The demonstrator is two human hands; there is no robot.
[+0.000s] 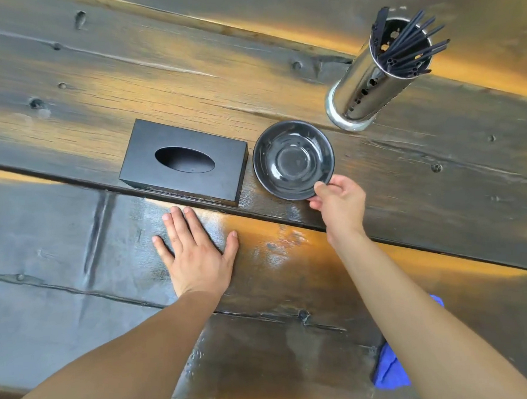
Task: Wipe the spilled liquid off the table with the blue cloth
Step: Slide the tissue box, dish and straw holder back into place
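Note:
The blue cloth [388, 371] lies crumpled on the dark wooden table [78, 300] at the lower right, mostly hidden under my right forearm. Wet, shiny patches of liquid [277, 253] show on the planks between my two hands, and droplets [194, 355] sit nearer to me. My right hand [337, 206] pinches the near rim of a black bowl [293, 159], thumb on top of the rim. My left hand [196, 248] rests flat on the table, fingers spread, just in front of the tissue box.
A black tissue box [184, 162] with an oval opening sits left of the bowl, almost touching it. A shiny perforated metal holder [369, 90] full of black chopsticks stands at the back right.

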